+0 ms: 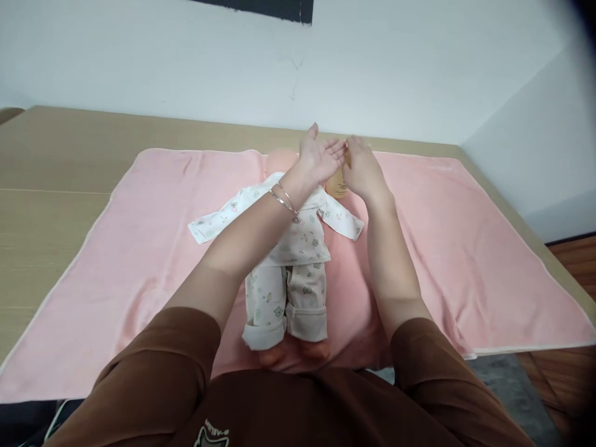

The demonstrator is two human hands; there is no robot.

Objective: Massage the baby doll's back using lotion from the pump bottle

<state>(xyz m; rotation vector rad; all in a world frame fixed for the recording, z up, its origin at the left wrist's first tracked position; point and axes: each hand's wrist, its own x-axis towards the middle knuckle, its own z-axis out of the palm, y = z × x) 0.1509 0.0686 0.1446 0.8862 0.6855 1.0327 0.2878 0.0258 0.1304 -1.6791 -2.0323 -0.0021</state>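
Brown sleeves (153,372) and the front of a brown top fill the bottom of the view, one sleeve on each arm, with a small pale print at the lower edge of the top. Beyond them a pink blanket (442,248) with a pale edging lies spread over a light wooden table (56,186), which runs back to a plain white wall (186,56); a second wall meets it at the right, and a strip of dark trim shows at the top edge. At the lower right, reddish wooden flooring (572,261) and a grey patch of floor show past the blanket's corner. One baby doll (288,261) lies on its back in the middle of the blanket, head toward the wall, feet toward the camera, dressed in a white printed top and matching trousers with the cuffs turned up; its two bare feet poke out. The left forearm crosses over the doll's chest and hides much of its head. Just beside the head, to the right, stands one small tan bottle (337,185) with a label, mostly hidden behind the hands. The left hand (319,158) is open, palm turned up, fingers spread, with two thin bracelets (285,200) at the wrist. The right hand (363,171) is loosely curled, its fingertips meeting the left palm above the bottle; whether it grips the bottle's top cannot be told.
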